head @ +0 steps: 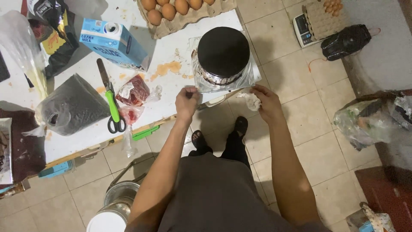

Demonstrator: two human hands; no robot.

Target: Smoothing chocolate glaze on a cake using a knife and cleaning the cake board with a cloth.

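A round cake point(223, 51) with a dark chocolate top stands on a silver board point(254, 75) at the near corner of the white table point(86, 133). My left hand point(187, 102) is at the board's near left edge, fingers pinched on something small that I cannot make out. My right hand point(266, 102) is off the table's corner, closed on a crumpled white tissue point(251, 101) just below the board's right edge.
On the table lie green-handled scissors point(112, 107), a blue milk carton point(112, 42), a bag of dark sprinkles point(73, 105), small red packets point(134, 91) and an egg tray point(184, 13). On the tiled floor stand a kitchen scale point(302, 29), plastic bags point(369, 118) and metal tins point(120, 197).
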